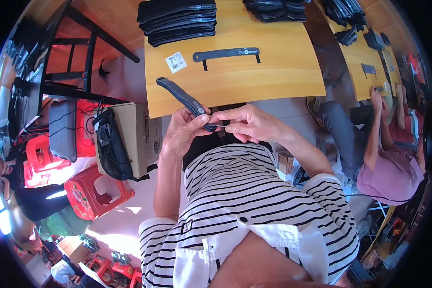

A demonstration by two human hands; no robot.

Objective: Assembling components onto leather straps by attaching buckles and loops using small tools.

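My left hand point(187, 126) is closed around one end of a dark grey padded strap point(180, 93). The strap's other end, which has a hole, sticks out toward the table's front left. My right hand point(247, 124) pinches a thin, shiny metal tool point(221, 126) against the held end of the strap. The tool's kind cannot be made out, as the fingers hide most of it. Farther off, a similar strap point(225, 54) with two short black tabs lies flat on the wooden table point(273, 77). Beside it lies a white printed label point(176, 62).
Piles of dark straps point(177, 21) stand at the table's far side. To the left are a cardboard box point(146, 139) with a black bag point(113, 144) on it and a red stool point(98, 192). Co-workers sit on the right, one in a pink shirt point(389, 175), at another table point(357, 62).
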